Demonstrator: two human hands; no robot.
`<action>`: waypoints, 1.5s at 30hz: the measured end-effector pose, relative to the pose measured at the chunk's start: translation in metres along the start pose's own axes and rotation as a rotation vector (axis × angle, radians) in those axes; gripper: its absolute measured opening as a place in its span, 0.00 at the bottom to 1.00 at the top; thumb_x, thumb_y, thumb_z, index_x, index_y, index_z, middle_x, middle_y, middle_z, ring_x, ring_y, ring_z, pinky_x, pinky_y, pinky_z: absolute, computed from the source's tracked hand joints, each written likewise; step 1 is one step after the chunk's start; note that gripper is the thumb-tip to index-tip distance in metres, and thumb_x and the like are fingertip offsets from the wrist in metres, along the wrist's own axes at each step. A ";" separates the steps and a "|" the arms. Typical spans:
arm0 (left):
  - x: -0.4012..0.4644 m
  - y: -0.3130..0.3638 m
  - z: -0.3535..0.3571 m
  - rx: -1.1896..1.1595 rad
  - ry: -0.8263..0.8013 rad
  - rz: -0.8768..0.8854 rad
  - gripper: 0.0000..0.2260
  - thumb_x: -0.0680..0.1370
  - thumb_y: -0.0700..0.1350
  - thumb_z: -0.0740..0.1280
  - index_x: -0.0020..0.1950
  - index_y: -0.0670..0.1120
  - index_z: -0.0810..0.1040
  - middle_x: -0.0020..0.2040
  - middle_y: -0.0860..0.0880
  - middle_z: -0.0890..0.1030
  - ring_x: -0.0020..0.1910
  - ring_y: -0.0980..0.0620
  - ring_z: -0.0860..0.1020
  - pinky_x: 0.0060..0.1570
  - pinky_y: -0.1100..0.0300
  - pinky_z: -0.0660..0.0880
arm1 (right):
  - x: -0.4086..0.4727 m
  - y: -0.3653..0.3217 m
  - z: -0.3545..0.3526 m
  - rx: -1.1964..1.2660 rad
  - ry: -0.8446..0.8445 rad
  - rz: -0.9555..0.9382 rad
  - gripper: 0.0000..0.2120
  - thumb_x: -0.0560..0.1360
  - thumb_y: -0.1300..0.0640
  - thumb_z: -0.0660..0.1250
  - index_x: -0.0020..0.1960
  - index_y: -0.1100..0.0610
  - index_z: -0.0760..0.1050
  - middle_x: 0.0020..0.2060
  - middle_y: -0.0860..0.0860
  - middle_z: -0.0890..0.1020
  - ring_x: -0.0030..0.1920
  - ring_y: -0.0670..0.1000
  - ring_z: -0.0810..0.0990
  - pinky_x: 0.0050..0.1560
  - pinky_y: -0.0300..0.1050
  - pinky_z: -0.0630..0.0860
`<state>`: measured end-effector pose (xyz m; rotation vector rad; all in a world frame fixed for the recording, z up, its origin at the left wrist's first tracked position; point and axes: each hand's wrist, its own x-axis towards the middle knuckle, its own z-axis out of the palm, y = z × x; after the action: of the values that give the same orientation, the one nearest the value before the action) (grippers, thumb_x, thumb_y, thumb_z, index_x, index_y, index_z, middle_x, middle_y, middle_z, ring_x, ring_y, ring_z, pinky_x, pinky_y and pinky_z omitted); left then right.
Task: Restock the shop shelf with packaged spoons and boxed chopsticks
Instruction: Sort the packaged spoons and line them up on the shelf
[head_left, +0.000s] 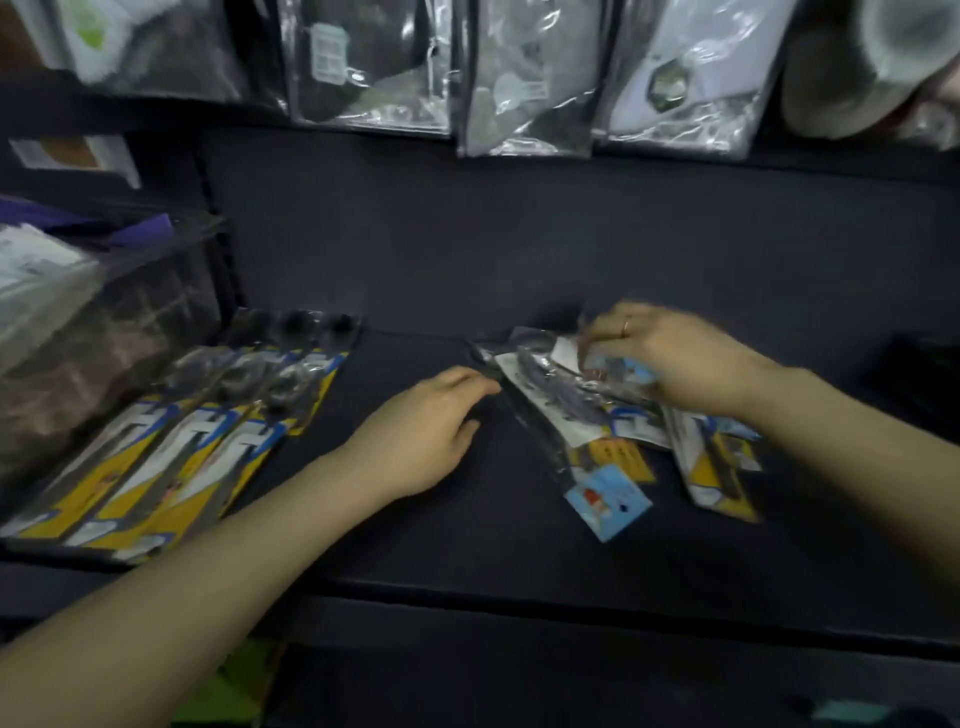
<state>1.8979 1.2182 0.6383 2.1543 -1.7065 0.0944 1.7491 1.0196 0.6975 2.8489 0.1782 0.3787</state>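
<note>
Lying in a loose pile at 3 o'clock on the dark shelf (519, 249), the spoon packets (587, 415) overlap. Right hand (670, 358) rests on the pile, fingers curled onto the top packet. Left hand (421, 436), fingers relaxed, touches the pile's edge. A neat packet row (171, 441) lies at 9 o'clock, well apart.

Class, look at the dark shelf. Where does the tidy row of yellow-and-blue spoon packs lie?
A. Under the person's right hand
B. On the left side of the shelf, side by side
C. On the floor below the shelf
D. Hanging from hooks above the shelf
B: the neat row of spoon packs lies side by side at the left of the shelf, while the right hand rests on a separate loose pile.
</note>
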 end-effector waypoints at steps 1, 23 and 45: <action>0.012 0.004 0.006 0.044 -0.077 0.031 0.22 0.78 0.41 0.59 0.71 0.51 0.63 0.73 0.52 0.63 0.70 0.50 0.65 0.68 0.54 0.65 | -0.008 -0.002 0.006 0.057 -0.072 -0.028 0.07 0.69 0.61 0.65 0.46 0.57 0.80 0.48 0.53 0.83 0.47 0.57 0.81 0.42 0.49 0.80; 0.026 -0.001 0.018 0.487 -0.014 0.481 0.10 0.71 0.48 0.56 0.41 0.51 0.77 0.35 0.55 0.79 0.35 0.53 0.78 0.40 0.64 0.67 | -0.010 -0.002 0.035 0.515 -0.194 0.683 0.12 0.72 0.59 0.63 0.46 0.69 0.77 0.43 0.61 0.81 0.45 0.57 0.79 0.43 0.46 0.75; 0.115 0.116 0.015 0.101 0.343 0.451 0.18 0.74 0.50 0.57 0.56 0.42 0.78 0.51 0.44 0.82 0.53 0.43 0.79 0.51 0.53 0.76 | -0.108 0.009 -0.006 1.082 0.087 0.829 0.09 0.78 0.57 0.60 0.49 0.62 0.76 0.28 0.47 0.70 0.27 0.46 0.67 0.24 0.33 0.64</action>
<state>1.8151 1.0860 0.6875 1.6542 -1.9662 0.6440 1.6452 0.9954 0.6799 3.8175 -1.1649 0.7234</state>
